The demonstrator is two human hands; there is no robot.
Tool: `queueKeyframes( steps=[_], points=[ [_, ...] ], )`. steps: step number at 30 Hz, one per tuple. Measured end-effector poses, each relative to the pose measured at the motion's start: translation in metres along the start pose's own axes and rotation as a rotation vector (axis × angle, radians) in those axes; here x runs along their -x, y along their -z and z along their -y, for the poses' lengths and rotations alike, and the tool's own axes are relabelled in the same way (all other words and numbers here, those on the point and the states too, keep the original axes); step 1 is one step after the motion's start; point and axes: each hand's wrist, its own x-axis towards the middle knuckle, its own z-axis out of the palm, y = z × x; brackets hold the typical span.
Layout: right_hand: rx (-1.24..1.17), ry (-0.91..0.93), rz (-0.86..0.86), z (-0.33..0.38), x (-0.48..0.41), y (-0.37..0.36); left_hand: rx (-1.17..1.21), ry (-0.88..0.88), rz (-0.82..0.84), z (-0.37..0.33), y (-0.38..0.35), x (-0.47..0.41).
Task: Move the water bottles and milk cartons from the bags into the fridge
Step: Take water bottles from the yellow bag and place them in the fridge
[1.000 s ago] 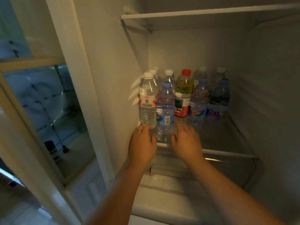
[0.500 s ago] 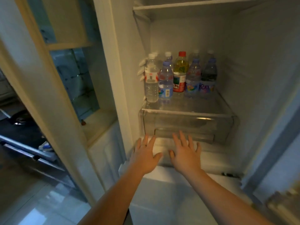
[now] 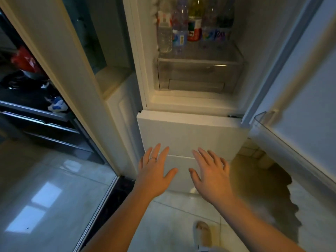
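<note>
Several water bottles [image 3: 164, 33] stand in rows on the glass shelf [image 3: 198, 59] of the open fridge, with a yellow red-labelled bottle [image 3: 195, 26] among them; their tops are cut off by the frame. My left hand [image 3: 154, 171] and my right hand [image 3: 211, 173] hover side by side in front of the white lower fridge door [image 3: 190, 131], fingers spread, holding nothing. No bags or milk cartons are in view.
A clear crisper drawer [image 3: 196, 77] sits under the shelf. The open fridge door [image 3: 298, 88] with a clear door bin [image 3: 261, 120] stands on the right. A cream cabinet [image 3: 116, 99] flanks the left, a dark cluttered shelf unit [image 3: 36, 99] beyond. My slippered foot [image 3: 202, 233] is on the tiled floor.
My hands left the front bottles on the shelf and dropped back and down, now spread in front of the lower door. The view pulled away from the fridge and tilted down.
</note>
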Motion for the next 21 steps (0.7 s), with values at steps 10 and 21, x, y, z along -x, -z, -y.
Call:
queueKeyframes(
  steps=[10,21],
  points=[
    [-0.022,-0.076,0.199,-0.045,0.137,-0.008,0.121,0.088,0.130,-0.041,-0.062,0.138],
    [-0.107,-0.113,0.249,-0.168,0.288,0.028,0.044,0.083,0.285,-0.168,-0.146,0.253]
  ],
)
